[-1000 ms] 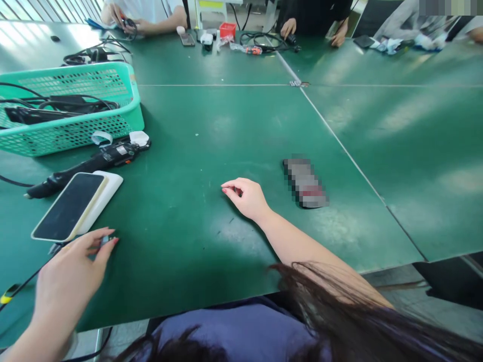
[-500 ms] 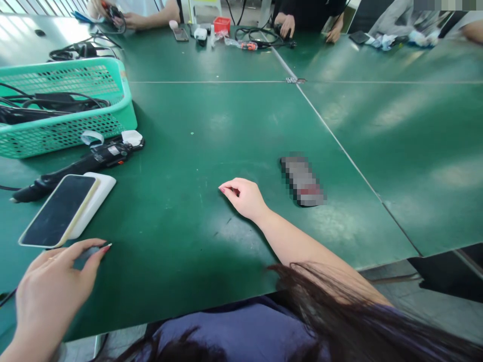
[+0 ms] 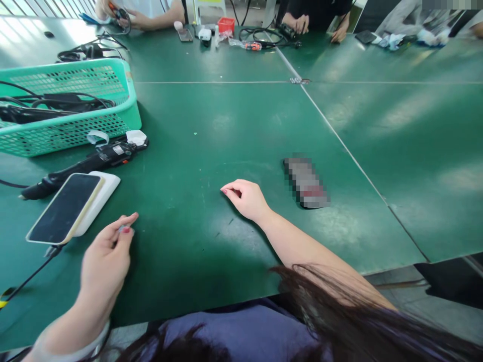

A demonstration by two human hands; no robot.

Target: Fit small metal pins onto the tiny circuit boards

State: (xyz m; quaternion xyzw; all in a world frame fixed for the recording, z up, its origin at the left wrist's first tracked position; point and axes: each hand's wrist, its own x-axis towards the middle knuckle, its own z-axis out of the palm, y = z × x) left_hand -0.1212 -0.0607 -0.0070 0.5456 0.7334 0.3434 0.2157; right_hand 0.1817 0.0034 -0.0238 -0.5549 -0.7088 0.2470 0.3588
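My left hand [image 3: 107, 256] is held over the table in front of the phone. Its thumb and fingers are pinched round a small pale, see-through bit that is too small to name. My right hand [image 3: 247, 199] rests on the green table [image 3: 188, 236] near the middle, thumb and fingertips pressed together. What it pinches, if anything, is hidden. Left of my left hand, a phone [image 3: 64, 208] with a pale edge lies on a white flat block [image 3: 100, 201]. A black cable [image 3: 32, 276] ends beside the phone. Behind them lies a black power screwdriver [image 3: 94, 160].
A green basket [image 3: 71, 134] with black cables stands at the left. A dark pixelated object [image 3: 306, 182] lies right of my right hand. Across the table are other people's hands [image 3: 298, 23], a red box [image 3: 226, 24] and coiled cable [image 3: 264, 35].
My left hand has moved right and away from me, off the phone's near edge, and the cable there now shows. The right hand stays where it was, still pinched. The view has shifted slightly.
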